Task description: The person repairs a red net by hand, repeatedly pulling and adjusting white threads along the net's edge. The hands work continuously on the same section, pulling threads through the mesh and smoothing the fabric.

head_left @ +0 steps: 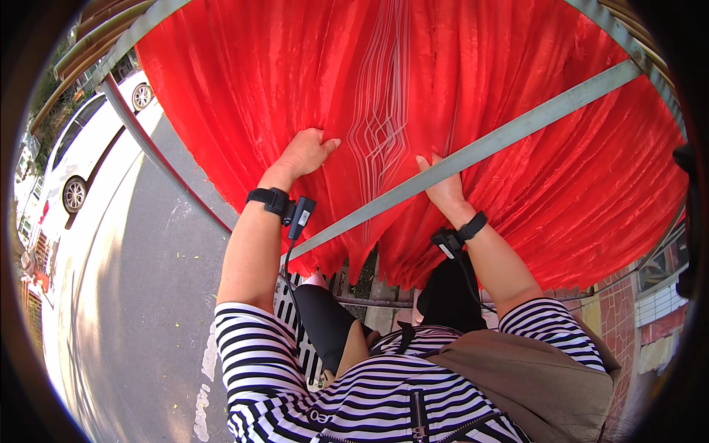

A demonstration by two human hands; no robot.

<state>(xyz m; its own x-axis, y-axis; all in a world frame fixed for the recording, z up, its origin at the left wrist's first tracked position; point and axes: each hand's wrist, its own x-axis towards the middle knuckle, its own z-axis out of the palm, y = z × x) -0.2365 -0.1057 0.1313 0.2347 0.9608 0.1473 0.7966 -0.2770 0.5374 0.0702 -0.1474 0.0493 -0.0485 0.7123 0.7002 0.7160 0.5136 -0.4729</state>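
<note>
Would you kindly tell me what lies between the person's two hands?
In the head view, red sheeting and a band of white strings lie between the left hand and the right hand.

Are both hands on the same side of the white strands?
No, the left hand is left of the white strands, and the right hand is right of them.
</note>
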